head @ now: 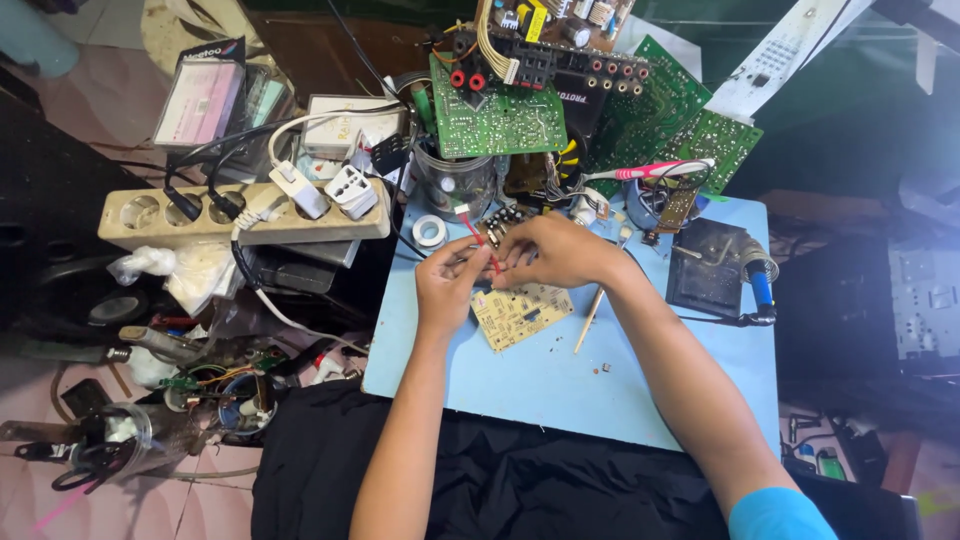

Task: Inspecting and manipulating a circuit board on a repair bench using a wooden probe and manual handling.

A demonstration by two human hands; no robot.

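We hold a thin red wire (484,245) between our two hands, just above the small tan circuit board (521,313) that lies flat on the blue mat (560,385). The wire runs on a slant, from up and a little to the left of our fingers down to where the fingertips meet, so its long axis leans toward the left hand. The board sits directly under and just toward us from both hands, its long side tilted, with the near corner pointing at our left wrist; the left hand is slightly the nearer of the two.

Our left hand (448,283) is curled nearly closed, thumb and forefinger pinched together on the lower stretch of the wire. Our right hand (556,250) reaches across from the other side, its fingers also drawn in tight, tips meeting the left hand's at the wire; whether it grips the wire itself or a small part at its end, we cannot tell.

Just right of the board lies a thin wooden stick (590,316), near our right forearm. Further right rests a soldering iron with a blue handle (761,284), well apart from both hands
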